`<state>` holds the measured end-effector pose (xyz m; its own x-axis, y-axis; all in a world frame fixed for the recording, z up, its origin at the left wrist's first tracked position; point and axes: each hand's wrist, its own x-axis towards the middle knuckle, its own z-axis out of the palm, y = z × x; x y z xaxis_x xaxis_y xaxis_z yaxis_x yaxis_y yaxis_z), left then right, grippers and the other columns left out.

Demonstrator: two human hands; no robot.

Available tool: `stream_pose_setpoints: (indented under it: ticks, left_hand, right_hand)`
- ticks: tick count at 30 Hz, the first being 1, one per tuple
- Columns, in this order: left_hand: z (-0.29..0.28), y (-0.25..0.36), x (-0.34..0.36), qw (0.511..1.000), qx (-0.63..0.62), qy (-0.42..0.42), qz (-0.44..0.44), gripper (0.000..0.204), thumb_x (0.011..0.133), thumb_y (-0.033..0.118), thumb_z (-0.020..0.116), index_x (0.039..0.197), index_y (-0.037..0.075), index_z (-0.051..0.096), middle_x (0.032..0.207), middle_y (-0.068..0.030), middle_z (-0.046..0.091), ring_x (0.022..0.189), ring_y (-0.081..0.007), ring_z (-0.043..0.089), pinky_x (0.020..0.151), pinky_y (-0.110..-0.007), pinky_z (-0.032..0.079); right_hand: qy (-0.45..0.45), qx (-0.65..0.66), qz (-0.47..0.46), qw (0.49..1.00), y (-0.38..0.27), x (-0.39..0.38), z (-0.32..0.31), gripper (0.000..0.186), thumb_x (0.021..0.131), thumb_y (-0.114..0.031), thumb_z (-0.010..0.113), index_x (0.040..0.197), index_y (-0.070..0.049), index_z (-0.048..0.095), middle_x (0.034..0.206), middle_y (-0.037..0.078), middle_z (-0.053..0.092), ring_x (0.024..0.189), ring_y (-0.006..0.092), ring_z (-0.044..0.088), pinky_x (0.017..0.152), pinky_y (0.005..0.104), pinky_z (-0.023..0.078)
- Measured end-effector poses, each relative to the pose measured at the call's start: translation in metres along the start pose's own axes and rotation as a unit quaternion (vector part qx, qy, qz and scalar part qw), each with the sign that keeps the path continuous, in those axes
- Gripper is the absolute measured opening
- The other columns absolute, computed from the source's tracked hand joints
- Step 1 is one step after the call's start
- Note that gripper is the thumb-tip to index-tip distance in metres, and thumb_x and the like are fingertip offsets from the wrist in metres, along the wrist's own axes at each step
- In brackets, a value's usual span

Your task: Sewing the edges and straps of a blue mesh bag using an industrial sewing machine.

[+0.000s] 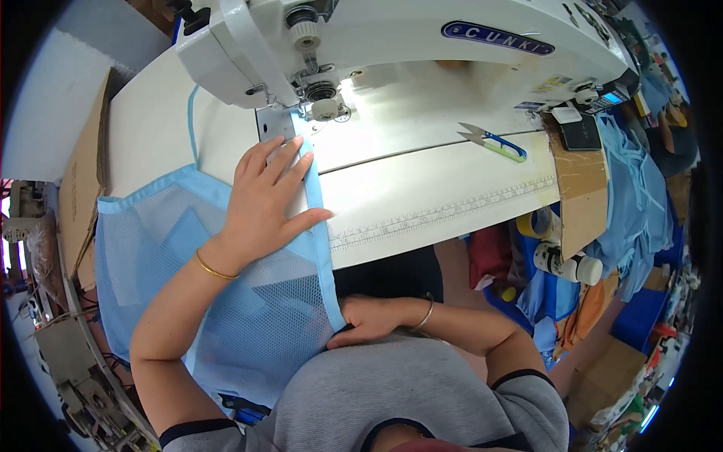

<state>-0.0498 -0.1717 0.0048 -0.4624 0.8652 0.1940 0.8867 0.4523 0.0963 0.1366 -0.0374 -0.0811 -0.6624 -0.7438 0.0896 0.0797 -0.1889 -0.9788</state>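
A light-blue mesh fabric piece [248,331] with a blue bound edge drapes over the table's left part and down its front. The straight bound edge [321,264] runs from under the sewing machine's [324,109] presser foot toward my body. My left hand [267,192] lies on the cloth just before the needle area, fingers spread and pressing flat beside the binding. At the near end of that edge, close to my waist, my right hand [369,318] is closed on the binding's corner; its fingertips are partly hidden. A thin blue strap [193,128] loops off the fabric's far edge.
Thread snips [493,142] with blue and green handles lie on the white tabletop [422,181], right of my left hand. A printed ruler [444,215] follows the front edge. Cardboard [584,196], a white bottle [576,265] and blue cloth [629,188] crowd the right side.
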Motion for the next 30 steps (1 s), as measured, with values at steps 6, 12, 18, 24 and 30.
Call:
stream_pose_setpoints:
  ticks: [6, 12, 18, 24, 30]
  left_hand:
    - [0.002, -0.003, -0.001, 1.000, -0.001, 0.016, -0.002, 0.069, 0.079, 0.052, 0.067, 0.125, 0.002, 0.055, 0.137, -0.0174, 0.046, 0.128, -0.0361, 0.039, 0.105, -0.047, 0.031]
    - [0.008, 0.000, 0.003, 0.999, 0.000, 0.038, 0.003, 0.067, 0.081, 0.052, 0.064, 0.122, 0.000, 0.056, 0.134, -0.0194, 0.048, 0.124, -0.0373, 0.042, 0.104, -0.048, 0.032]
    - [0.007, -0.002, 0.006, 1.000, 0.013, 0.019, -0.016, 0.066, 0.083, 0.049, 0.064, 0.127, 0.002, 0.053, 0.138, -0.0180, 0.045, 0.129, -0.0348, 0.038, 0.106, -0.045, 0.030]
    - [0.009, -0.006, 0.009, 0.999, 0.021, 0.011, -0.027, 0.062, 0.085, 0.043, 0.063, 0.131, 0.002, 0.051, 0.138, -0.0173, 0.044, 0.131, -0.0337, 0.036, 0.107, -0.044, 0.030]
    - [-0.001, 0.014, -0.014, 1.000, -0.012, -0.014, -0.003, 0.055, 0.082, 0.029, 0.067, 0.125, -0.003, 0.053, 0.134, -0.0170, 0.049, 0.123, -0.0340, 0.044, 0.101, -0.043, 0.036]
  right_hand:
    - [-0.014, -0.033, -0.018, 0.999, -0.004, 0.010, -0.007, 0.028, 0.091, -0.025, 0.060, 0.094, 0.002, 0.066, 0.091, 0.016, 0.067, 0.084, 0.0288, 0.063, 0.077, 0.0380, 0.049]
    - [0.002, 0.063, 0.018, 0.998, -0.013, 0.008, -0.014, 0.026, 0.091, -0.023, 0.063, 0.093, 0.003, 0.066, 0.083, 0.013, 0.066, 0.073, 0.0192, 0.061, 0.070, 0.0329, 0.048]
    - [0.003, 0.083, 0.063, 0.995, -0.022, 0.008, -0.025, 0.027, 0.092, -0.024, 0.064, 0.096, 0.003, 0.066, 0.085, 0.008, 0.067, 0.075, 0.0132, 0.059, 0.070, 0.0287, 0.048]
    - [0.038, 0.100, 0.074, 0.991, -0.039, 0.015, -0.029, 0.027, 0.092, -0.025, 0.062, 0.097, 0.001, 0.065, 0.089, 0.009, 0.067, 0.080, 0.0171, 0.061, 0.075, 0.0320, 0.049]
    - [0.060, -0.261, -0.052, 0.962, -0.004, 0.002, -0.026, 0.021, 0.087, -0.018, 0.062, 0.101, -0.001, 0.063, 0.097, 0.016, 0.066, 0.088, 0.0339, 0.062, 0.083, 0.0411, 0.050]
